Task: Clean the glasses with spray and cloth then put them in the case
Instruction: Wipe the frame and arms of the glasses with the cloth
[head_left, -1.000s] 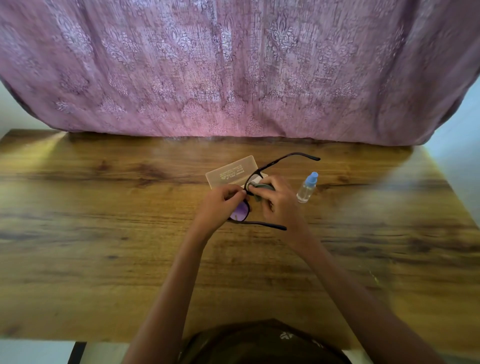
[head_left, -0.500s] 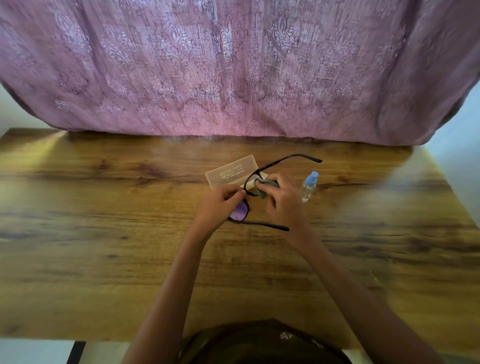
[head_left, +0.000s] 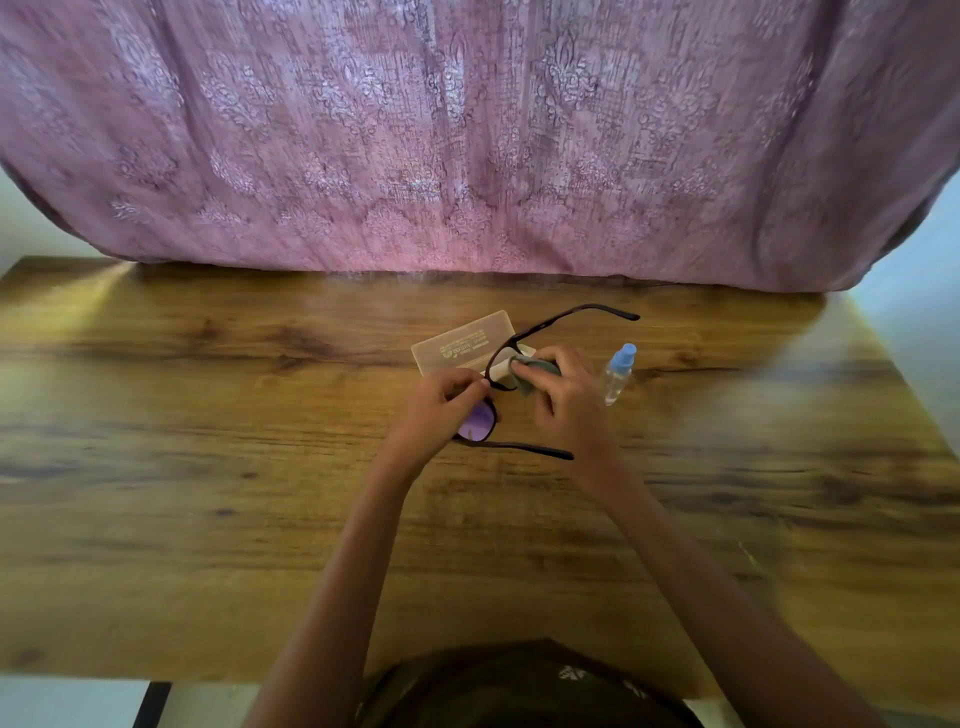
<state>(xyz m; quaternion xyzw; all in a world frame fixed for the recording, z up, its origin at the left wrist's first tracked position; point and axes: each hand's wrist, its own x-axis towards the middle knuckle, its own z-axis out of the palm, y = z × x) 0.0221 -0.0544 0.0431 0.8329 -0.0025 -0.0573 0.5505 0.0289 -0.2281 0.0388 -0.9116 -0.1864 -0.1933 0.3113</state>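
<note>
Warm backlit daylight, soft wide-angle edge blur

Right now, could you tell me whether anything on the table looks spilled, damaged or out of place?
Nothing stands out. The left hand holds the glasses while the right hand presses the cloth on the far lens. The case lies flat behind them, and the spray bottle stands capped to the right; no puddle shows.
</note>
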